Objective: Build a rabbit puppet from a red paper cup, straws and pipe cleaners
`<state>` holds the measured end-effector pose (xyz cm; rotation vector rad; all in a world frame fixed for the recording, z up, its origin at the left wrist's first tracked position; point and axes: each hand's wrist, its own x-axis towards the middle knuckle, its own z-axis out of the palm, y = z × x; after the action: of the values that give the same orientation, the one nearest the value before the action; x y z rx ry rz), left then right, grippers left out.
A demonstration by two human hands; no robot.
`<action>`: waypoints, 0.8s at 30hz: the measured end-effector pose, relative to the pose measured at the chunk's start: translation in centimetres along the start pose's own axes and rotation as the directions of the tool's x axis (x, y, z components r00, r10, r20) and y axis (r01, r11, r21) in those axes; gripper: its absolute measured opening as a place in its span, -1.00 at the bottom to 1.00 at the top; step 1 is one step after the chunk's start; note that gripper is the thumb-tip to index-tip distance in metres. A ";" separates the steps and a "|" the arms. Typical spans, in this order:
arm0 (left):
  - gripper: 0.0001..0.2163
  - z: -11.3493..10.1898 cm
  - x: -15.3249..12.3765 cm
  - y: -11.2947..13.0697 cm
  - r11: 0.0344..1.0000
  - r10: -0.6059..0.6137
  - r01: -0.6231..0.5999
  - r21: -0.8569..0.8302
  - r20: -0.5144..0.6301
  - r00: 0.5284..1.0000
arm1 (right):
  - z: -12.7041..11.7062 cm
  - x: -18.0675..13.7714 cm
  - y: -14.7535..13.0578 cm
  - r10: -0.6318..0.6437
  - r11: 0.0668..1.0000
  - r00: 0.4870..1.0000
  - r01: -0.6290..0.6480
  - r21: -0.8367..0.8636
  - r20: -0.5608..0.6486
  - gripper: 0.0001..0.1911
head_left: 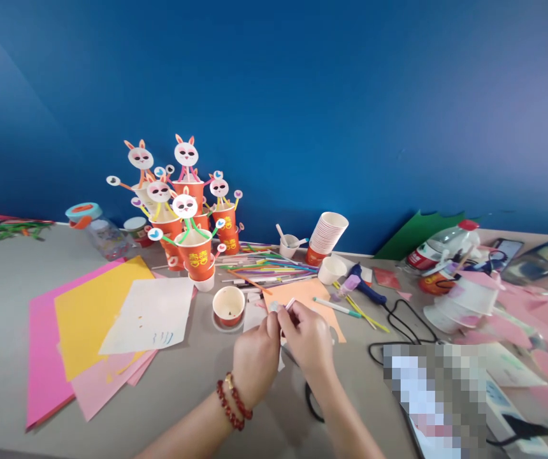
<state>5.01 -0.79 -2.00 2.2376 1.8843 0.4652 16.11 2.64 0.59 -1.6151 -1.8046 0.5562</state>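
Note:
My left hand [257,357], with red bead bracelets at the wrist, is closed in a pinch. A small pale round piece [274,307] shows at its fingertips. Close against it, my right hand [310,335] is also closed, with the end of a slim white stick [290,304] between its fingers. Where the fingertips meet, the details are hidden. Under and behind the hands lies a light orange paper sheet [305,294], with a teal-and-white marker [336,307] across it. Just left stands a paper cup [229,305] with small specks inside.
Red cups with rabbit figures [194,255] stand back left. Coloured paper [42,331] lies left. Several pipe cleaners [264,262], a cup stack [329,233] and a blue glue gun [367,285] with a black cord lie behind. Right are a bottle [441,245] and pink paper [517,299].

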 end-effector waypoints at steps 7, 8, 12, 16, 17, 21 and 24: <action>-0.77 -0.5 -0.5 -0.4 0.930 -0.012 -0.003 -0.368 -0.037 0.999 | -0.3 0.6 1.6 0.012 0.903 0.979 -0.099 0.419 0.205 -0.61; -0.77 -0.6 -0.7 -0.6 0.885 -0.021 -0.002 -0.466 -0.045 0.999 | -0.4 0.7 1.9 0.011 0.880 0.974 -0.118 0.460 0.228 -0.61; -0.75 -1.6 -1.0 -1.8 0.460 0.027 0.158 -0.874 0.191 0.981 | -1.1 0.9 2.7 -0.028 0.800 0.930 -0.199 0.566 0.367 -0.61; -0.65 -2.7 -0.8 -2.4 0.021 0.303 0.450 -0.893 0.435 0.848 | -1.6 0.6 2.7 -0.140 0.808 0.879 -0.165 0.566 0.456 -0.63; -0.65 -2.8 -0.8 -2.3 -0.027 0.324 0.494 -0.869 0.460 0.827 | -1.6 0.6 2.5 -0.162 0.813 0.878 -0.140 0.565 0.451 -0.63; -0.66 -2.6 -1.1 -1.5 -0.123 0.268 0.521 -0.844 0.478 0.837 | -2.0 0.7 1.7 -0.209 0.801 0.878 -0.099 0.591 0.430 -0.60; -0.67 -2.4 -1.2 -1.1 -0.163 0.204 0.482 -0.861 0.449 0.870 | -2.7 1.3 1.5 -0.227 0.762 0.882 -0.104 0.639 0.413 -0.63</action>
<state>2.98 -1.96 -0.28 0.7572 0.7163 0.8431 18.98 3.81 1.69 -0.9687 -1.6856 1.4674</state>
